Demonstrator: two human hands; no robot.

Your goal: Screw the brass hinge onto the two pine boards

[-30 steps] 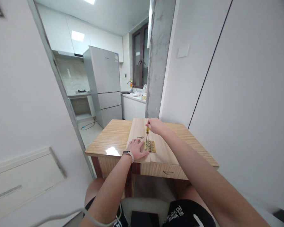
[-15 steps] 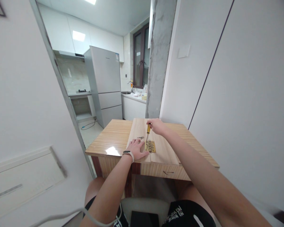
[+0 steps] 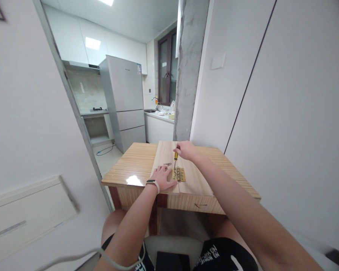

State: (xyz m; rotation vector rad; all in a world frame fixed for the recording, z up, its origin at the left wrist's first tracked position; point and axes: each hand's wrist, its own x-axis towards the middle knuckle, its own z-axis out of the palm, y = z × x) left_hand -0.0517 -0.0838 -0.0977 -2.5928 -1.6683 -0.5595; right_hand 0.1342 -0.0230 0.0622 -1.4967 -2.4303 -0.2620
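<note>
1. Right now my right hand [image 3: 186, 150] is clenched around the yellow-handled screwdriver [image 3: 175, 160], held upright, its tip on the small brass hinge [image 3: 179, 174].
2. My left hand [image 3: 164, 178] lies flat, fingers spread, pressing the pale wooden board [image 3: 165, 154] just left of the hinge.
3. Both boards rest on the striped wooden surface [image 3: 130, 165].

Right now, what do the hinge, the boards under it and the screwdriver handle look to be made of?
Hinge: brass-coloured metal, shiny yellow plate; possibly only plated.
Boards: pale wood or wood-look laminate, straight grain, matte.
Screwdriver in the right hand: handle seems translucent yellow plastic; thin dark shaft, likely steel.
</note>
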